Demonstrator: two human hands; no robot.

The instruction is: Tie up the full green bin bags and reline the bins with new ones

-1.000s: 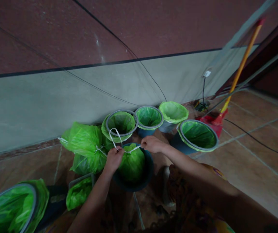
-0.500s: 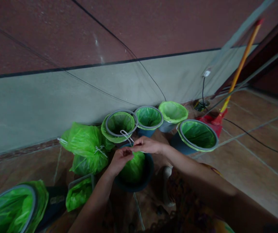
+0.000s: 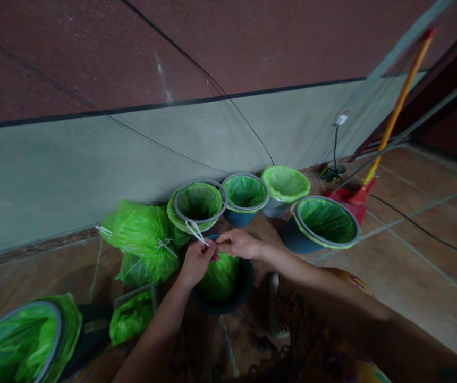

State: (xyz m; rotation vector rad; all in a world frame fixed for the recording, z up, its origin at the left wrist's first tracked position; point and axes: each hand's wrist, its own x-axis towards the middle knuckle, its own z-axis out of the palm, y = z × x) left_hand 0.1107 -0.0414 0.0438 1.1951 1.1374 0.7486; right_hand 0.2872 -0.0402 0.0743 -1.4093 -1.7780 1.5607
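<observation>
A green garbage bag (image 3: 217,276) sits inside a dark bin (image 3: 248,279) in front of me, gathered at its top beneath my hands. My left hand (image 3: 199,260) is closed in a pinch on a white drawstring (image 3: 195,230), whose loop sticks up toward the wall. Close beside it, my right hand (image 3: 238,244) has its fingertips pressed together at the same string, over the bag's neck. The exact grip of the fingertips is partly hidden.
Tied green bags (image 3: 141,234) lie at the left by the wall. Lined bins stand around: one with a loose ring (image 3: 200,199), a blue one (image 3: 244,215), a grey one (image 3: 275,207), another at right (image 3: 302,234). A red dustpan (image 3: 348,199) and long handles stand farther right.
The white drawstring loop has swung left and down, toward my left hand. My right hand has shifted slightly left and lower, its fingers now curled at the string.
</observation>
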